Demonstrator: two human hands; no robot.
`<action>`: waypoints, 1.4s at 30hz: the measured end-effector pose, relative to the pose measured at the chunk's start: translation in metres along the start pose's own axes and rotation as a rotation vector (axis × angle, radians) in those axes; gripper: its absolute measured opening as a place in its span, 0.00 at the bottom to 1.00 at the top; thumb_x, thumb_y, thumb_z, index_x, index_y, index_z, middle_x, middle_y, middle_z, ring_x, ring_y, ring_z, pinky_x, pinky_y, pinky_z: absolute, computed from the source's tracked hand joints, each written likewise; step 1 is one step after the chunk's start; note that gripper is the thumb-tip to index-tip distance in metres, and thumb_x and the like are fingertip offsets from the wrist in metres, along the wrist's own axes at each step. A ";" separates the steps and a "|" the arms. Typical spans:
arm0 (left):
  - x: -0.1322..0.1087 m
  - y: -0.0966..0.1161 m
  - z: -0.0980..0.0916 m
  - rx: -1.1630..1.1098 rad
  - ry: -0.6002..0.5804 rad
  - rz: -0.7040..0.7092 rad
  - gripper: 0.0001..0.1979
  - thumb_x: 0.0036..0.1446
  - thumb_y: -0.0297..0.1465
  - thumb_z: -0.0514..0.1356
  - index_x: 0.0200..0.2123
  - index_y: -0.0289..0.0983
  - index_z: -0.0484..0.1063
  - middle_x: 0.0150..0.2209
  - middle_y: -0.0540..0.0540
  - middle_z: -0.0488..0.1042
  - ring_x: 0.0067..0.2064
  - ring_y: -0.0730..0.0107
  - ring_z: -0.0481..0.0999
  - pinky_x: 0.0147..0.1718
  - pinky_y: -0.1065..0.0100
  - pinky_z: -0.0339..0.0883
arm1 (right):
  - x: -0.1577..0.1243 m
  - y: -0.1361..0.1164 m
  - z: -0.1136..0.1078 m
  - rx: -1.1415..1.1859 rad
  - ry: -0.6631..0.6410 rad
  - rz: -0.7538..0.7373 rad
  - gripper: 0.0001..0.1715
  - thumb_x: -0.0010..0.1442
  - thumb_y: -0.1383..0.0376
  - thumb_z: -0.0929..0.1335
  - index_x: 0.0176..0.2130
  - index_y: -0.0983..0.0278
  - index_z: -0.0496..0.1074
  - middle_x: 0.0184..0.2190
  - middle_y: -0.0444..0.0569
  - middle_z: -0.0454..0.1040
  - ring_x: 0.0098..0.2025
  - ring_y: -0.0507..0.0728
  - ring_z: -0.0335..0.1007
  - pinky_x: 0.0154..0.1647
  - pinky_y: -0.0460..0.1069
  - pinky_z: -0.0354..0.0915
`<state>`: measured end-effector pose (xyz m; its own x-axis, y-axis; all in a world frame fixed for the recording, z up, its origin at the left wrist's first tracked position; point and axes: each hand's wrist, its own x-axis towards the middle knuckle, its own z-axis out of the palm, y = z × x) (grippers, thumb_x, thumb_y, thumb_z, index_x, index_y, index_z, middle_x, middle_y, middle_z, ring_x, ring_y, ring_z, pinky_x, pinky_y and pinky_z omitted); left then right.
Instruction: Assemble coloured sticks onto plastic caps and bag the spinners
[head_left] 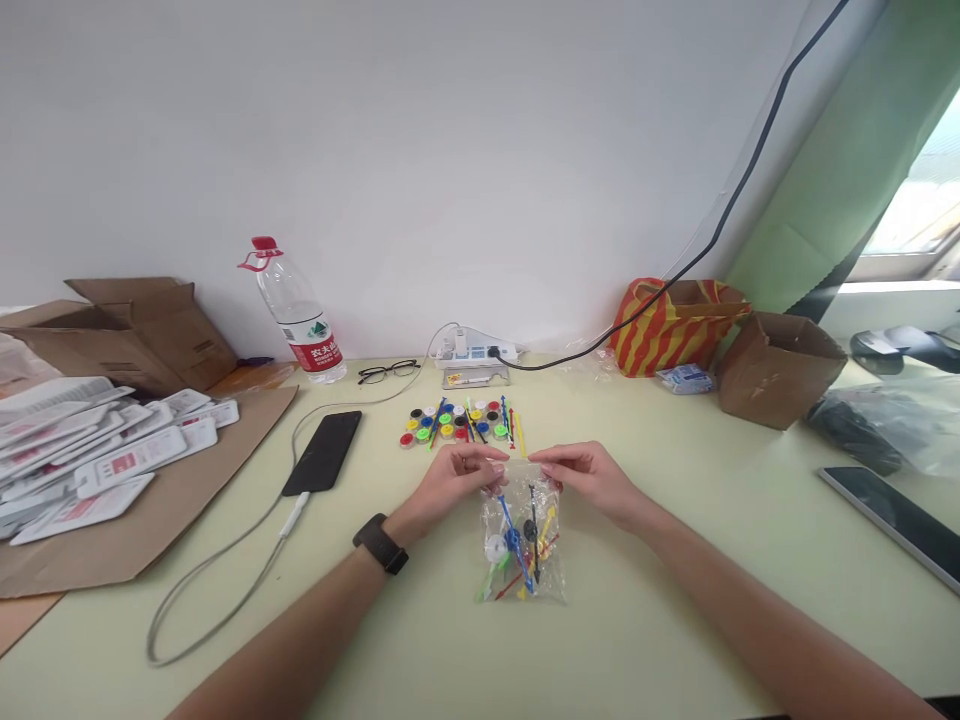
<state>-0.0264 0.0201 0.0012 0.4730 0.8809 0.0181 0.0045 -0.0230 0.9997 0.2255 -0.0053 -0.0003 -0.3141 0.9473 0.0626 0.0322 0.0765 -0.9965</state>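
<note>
A clear plastic bag lies before me with its top edge between my hands. Inside it are several coloured plastic arrows, among them a blue arrow and a black arrow, plus small round pieces such as a white disc. My left hand, with a black watch on the wrist, pinches the bag's top left corner. At the top right corner, my right hand pinches the same edge. Just beyond my hands sits a group of coloured round pieces and arrows.
On the left are a phone on a charging cable, cardboard piled with white packets, and a water bottle. Glasses and a power strip stand by the wall. A striped bag and brown box are at right.
</note>
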 end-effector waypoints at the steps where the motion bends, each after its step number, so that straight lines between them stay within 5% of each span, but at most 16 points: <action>1: 0.000 0.001 -0.001 -0.008 0.001 -0.014 0.15 0.57 0.39 0.71 0.44 0.36 0.81 0.32 0.43 0.83 0.34 0.64 0.82 0.37 0.67 0.74 | 0.000 -0.001 0.000 -0.001 -0.003 -0.011 0.22 0.60 0.52 0.74 0.47 0.63 0.84 0.33 0.50 0.79 0.33 0.55 0.69 0.39 0.52 0.68; 15: 0.003 -0.009 -0.008 -0.080 -0.004 0.039 0.07 0.58 0.30 0.67 0.38 0.34 0.84 0.36 0.41 0.83 0.39 0.64 0.81 0.44 0.67 0.73 | 0.002 0.008 -0.005 -0.029 -0.031 -0.062 0.14 0.63 0.60 0.70 0.43 0.59 0.85 0.35 0.49 0.76 0.36 0.56 0.67 0.41 0.52 0.65; 19: 0.002 -0.007 -0.004 -0.115 0.013 0.077 0.09 0.61 0.34 0.67 0.34 0.33 0.80 0.37 0.41 0.83 0.39 0.64 0.81 0.41 0.66 0.73 | 0.002 0.011 -0.005 0.045 -0.041 -0.069 0.15 0.63 0.62 0.68 0.41 0.60 0.85 0.38 0.51 0.77 0.41 0.58 0.69 0.43 0.52 0.65; 25: 0.003 -0.006 0.003 -0.072 0.019 0.024 0.16 0.60 0.39 0.69 0.46 0.35 0.74 0.33 0.45 0.82 0.33 0.67 0.81 0.36 0.67 0.73 | 0.002 0.008 -0.001 -0.028 -0.021 -0.129 0.13 0.63 0.56 0.72 0.38 0.63 0.83 0.37 0.52 0.78 0.39 0.58 0.71 0.43 0.53 0.66; 42: 0.001 -0.003 0.010 0.076 -0.065 0.033 0.15 0.58 0.40 0.70 0.33 0.32 0.83 0.29 0.44 0.81 0.31 0.71 0.77 0.33 0.71 0.71 | 0.001 0.011 0.012 -0.028 -0.070 -0.075 0.19 0.65 0.53 0.72 0.50 0.62 0.75 0.33 0.45 0.73 0.36 0.54 0.69 0.39 0.50 0.66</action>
<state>-0.0168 0.0163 -0.0024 0.5301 0.8466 0.0472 0.0542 -0.0894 0.9945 0.2140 -0.0068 -0.0115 -0.3821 0.9146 0.1323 0.0319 0.1561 -0.9872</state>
